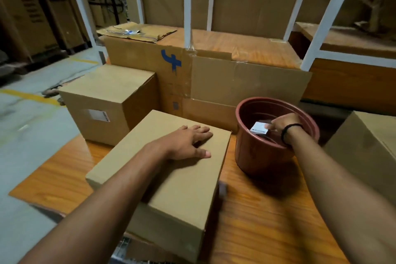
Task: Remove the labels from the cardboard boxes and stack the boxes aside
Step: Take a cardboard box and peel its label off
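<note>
A plain cardboard box [171,186] lies on the wooden table in front of me. My left hand [188,142] rests flat on its top with fingers spread. My right hand [282,123] reaches over the rim of a reddish-brown plastic tub [252,156] and pinches a white peeled label [259,129] above the tub's inside. A second box [107,103] stands at the back left, with a white label [99,114] stuck on its front face. Part of another box [368,152] shows at the right edge.
Flattened cardboard sheets [235,83] lean against a white metal rack [188,6] behind the table [267,221]. Tall cartons [32,10] line the aisle at left. Grey floor with a yellow line [27,96] lies left of the table.
</note>
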A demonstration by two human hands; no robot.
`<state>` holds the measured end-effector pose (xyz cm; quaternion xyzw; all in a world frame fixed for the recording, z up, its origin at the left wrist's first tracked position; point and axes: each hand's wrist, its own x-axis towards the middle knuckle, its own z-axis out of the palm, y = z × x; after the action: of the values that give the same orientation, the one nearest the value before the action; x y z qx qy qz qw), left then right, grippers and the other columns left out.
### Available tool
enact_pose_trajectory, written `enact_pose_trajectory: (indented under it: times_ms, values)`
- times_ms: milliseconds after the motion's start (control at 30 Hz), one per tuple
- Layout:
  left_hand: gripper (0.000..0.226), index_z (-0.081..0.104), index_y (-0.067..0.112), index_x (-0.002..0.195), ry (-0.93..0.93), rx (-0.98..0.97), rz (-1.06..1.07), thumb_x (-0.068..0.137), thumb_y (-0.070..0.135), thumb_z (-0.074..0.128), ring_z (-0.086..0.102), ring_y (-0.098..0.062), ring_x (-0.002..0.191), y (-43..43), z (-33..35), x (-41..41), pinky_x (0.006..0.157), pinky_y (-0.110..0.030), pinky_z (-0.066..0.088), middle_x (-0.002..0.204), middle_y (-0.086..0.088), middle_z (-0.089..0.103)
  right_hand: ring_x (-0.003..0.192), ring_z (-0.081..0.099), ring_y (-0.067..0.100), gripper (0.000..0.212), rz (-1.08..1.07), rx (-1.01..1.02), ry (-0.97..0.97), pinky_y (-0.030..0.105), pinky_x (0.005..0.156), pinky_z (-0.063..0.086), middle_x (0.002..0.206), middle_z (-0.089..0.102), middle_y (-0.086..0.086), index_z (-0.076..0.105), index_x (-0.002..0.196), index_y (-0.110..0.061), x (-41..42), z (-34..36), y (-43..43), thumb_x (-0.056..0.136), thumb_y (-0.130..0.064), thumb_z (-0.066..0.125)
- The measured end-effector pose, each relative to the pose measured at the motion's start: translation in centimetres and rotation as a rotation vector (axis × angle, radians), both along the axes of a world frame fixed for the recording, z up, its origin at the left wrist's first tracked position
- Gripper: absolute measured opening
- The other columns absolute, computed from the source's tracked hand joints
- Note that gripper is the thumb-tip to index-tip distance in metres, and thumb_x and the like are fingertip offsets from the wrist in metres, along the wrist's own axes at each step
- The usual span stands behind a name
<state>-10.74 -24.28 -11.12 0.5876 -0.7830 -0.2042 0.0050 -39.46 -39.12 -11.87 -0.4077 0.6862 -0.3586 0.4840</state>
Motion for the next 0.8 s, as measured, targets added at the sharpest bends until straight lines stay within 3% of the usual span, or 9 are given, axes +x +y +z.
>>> enact_pose_trajectory:
  times_ms: [100, 233, 267, 367, 500, 600, 700, 800]
  values:
    - [0.069, 0.017, 0.037, 0.154, 0.024, 0.006, 0.024, 0.095, 0.056, 0.048, -0.001, -0.012, 0.150, -0.1, -0.3, 0.1, 0.117, -0.036, -0.005, 0.162, 0.015, 0.004, 0.109, 0.063, 0.035, 0.027, -0.076, -0.024, -0.074, 0.036, 0.075, 0.054, 0.122, 0.061, 0.025, 0.054, 0.116, 0.009, -0.1, -1.3, -1.0, 0.089, 0.009, 0.055]
    - [0.070, 0.017, 0.038, 0.154, 0.034, 0.019, 0.029, 0.094, 0.056, 0.049, -0.001, -0.011, 0.150, -0.4, -0.5, 0.2, 0.117, -0.035, -0.006, 0.162, 0.015, 0.004, 0.101, 0.067, 0.030, 0.020, -0.083, 0.011, -0.045, 0.037, 0.080, 0.057, 0.116, 0.065, 0.020, 0.051, 0.098, 0.006, -0.8, -1.2, -1.0, 0.084, 0.010, 0.064]
    - [0.070, 0.017, 0.038, 0.154, 0.034, 0.016, 0.028, 0.094, 0.057, 0.049, -0.001, -0.011, 0.150, -0.4, -0.6, 0.2, 0.117, -0.035, -0.006, 0.162, 0.015, 0.004, 0.103, 0.067, 0.028, 0.016, -0.034, 0.003, -0.012, 0.035, 0.081, 0.057, 0.118, 0.065, 0.020, 0.053, 0.102, 0.008, -1.0, -0.7, -0.6, 0.088, 0.008, 0.060]
    - [0.070, 0.018, 0.037, 0.154, 0.033, 0.010, 0.026, 0.094, 0.056, 0.049, -0.001, -0.012, 0.150, -0.5, -0.6, 0.2, 0.118, -0.036, -0.005, 0.162, 0.015, 0.005, 0.096, 0.069, 0.025, 0.031, 0.084, -0.073, 0.042, 0.030, 0.069, 0.058, 0.118, 0.065, 0.022, 0.057, 0.122, 0.006, -0.9, 0.0, 0.4, 0.092, 0.004, 0.055]
    - [0.072, 0.020, 0.040, 0.153, 0.026, -0.001, 0.014, 0.090, 0.064, 0.048, 0.004, -0.020, 0.151, -0.6, -0.7, 0.4, 0.122, -0.048, 0.003, 0.163, 0.014, 0.007, 0.079, 0.071, 0.019, 0.028, 0.157, -0.225, 0.107, 0.032, 0.074, 0.059, 0.096, 0.072, 0.016, 0.067, 0.112, 0.001, 2.3, 0.9, 3.4, 0.085, -0.002, 0.070]
    - [0.070, 0.026, 0.038, 0.152, 0.010, -0.016, -0.007, 0.091, 0.062, 0.050, 0.014, -0.022, 0.149, 0.1, -0.1, 1.1, 0.120, -0.046, 0.016, 0.163, 0.010, 0.012, 0.082, 0.069, 0.013, 0.019, 0.189, -0.492, 0.411, 0.030, 0.076, 0.055, 0.086, 0.073, -0.001, 0.075, 0.099, -0.014, 5.9, 1.9, 7.8, 0.083, -0.022, 0.076]
    - [0.066, 0.037, 0.039, 0.147, 0.077, -0.027, 0.024, 0.088, 0.062, 0.055, 0.026, -0.021, 0.145, 1.9, 0.7, 3.8, 0.116, -0.043, 0.025, 0.161, 0.009, 0.022, 0.093, 0.062, 0.006, 0.018, 0.330, -0.554, 0.544, 0.024, 0.082, 0.047, 0.096, 0.070, -0.008, 0.076, 0.097, -0.021, 9.4, 1.6, 13.3, 0.084, -0.033, 0.073]
    - [0.069, 0.039, 0.043, 0.144, 0.081, -0.032, 0.093, 0.082, 0.064, 0.059, 0.020, -0.021, 0.148, 4.3, 0.9, 8.4, 0.119, -0.049, 0.019, 0.161, 0.010, 0.021, 0.118, 0.052, 0.015, 0.033, 0.360, -0.497, 0.635, 0.034, 0.101, 0.043, 0.125, 0.059, 0.000, 0.072, 0.109, -0.026, 11.5, 0.4, 16.9, 0.080, -0.043, 0.074]
